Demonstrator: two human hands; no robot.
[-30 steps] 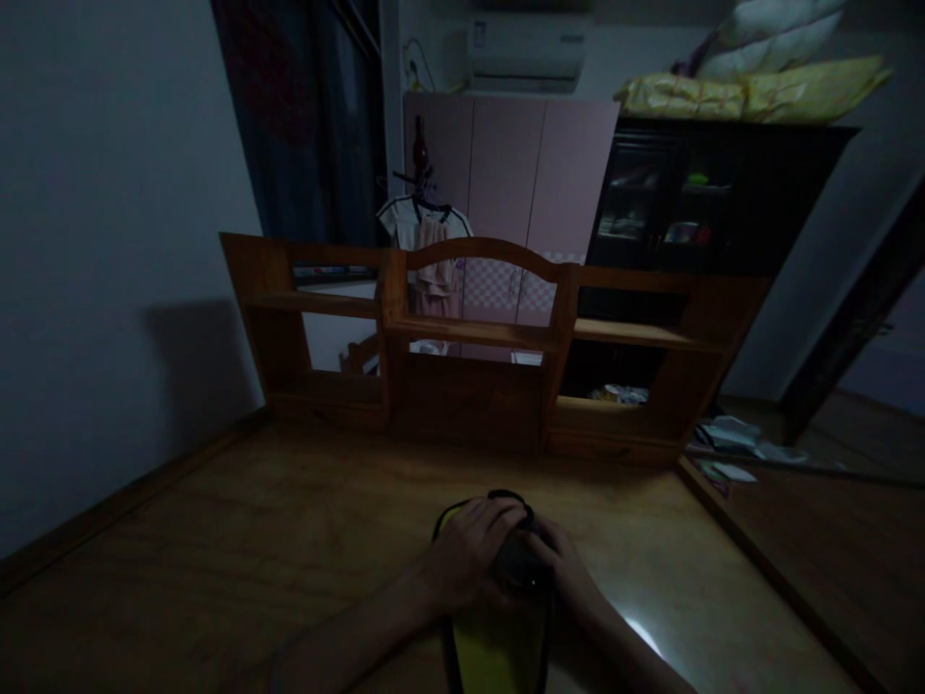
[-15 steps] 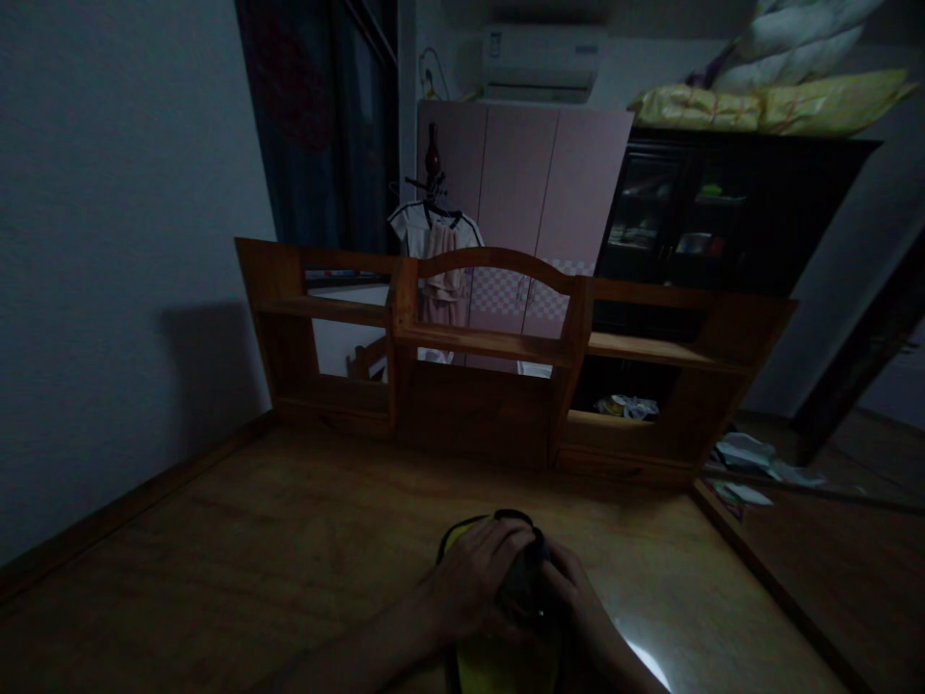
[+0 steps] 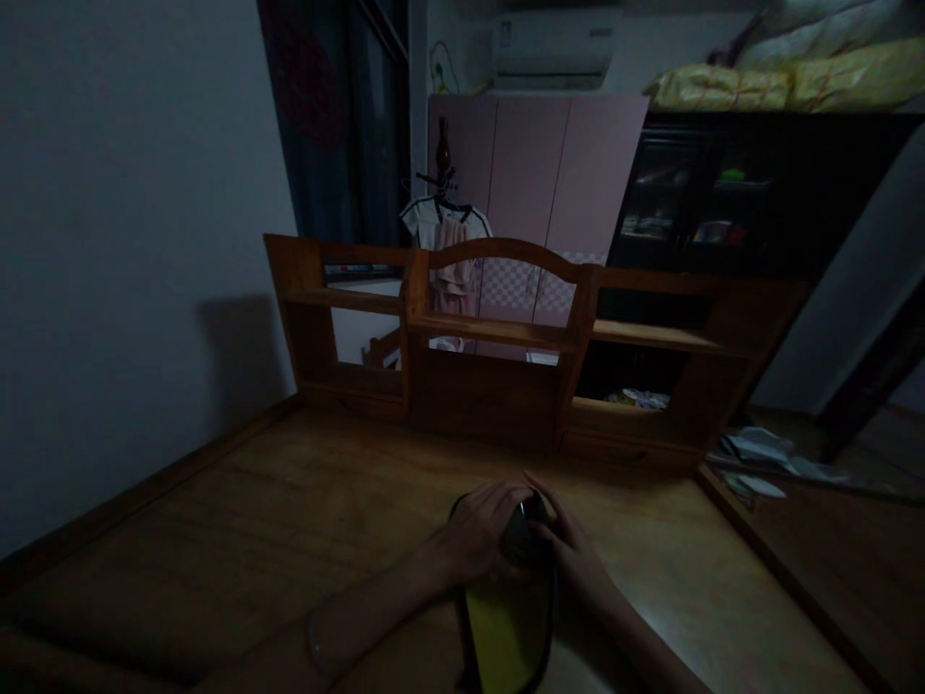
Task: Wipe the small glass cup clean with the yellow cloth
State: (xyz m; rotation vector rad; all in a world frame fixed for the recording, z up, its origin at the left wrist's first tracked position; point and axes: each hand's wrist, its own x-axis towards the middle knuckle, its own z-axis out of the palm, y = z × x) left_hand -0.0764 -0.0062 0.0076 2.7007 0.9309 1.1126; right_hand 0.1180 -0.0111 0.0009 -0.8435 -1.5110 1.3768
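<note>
A dark, glossy object is between my two hands; the dimness hides its exact kind. My left hand curls over its left side and top, fingers bent. From the right, my right hand grips it, with one finger reaching up along its far edge. Beneath the hands lies a yellow piece with a black border, like an open case or pouch, on the wooden bed board. Its far part is mostly covered by my left hand.
A wooden headboard with shelves stands at the far end of the board. A white wall borders the left, and a raised wooden rail runs along the right. Behind are a pink wardrobe and a dark cabinet.
My right hand's fingers have moved up and over the dark object's far side. The black loop at its top is now covered. The view has shifted slightly, showing more of the yellow piece.
</note>
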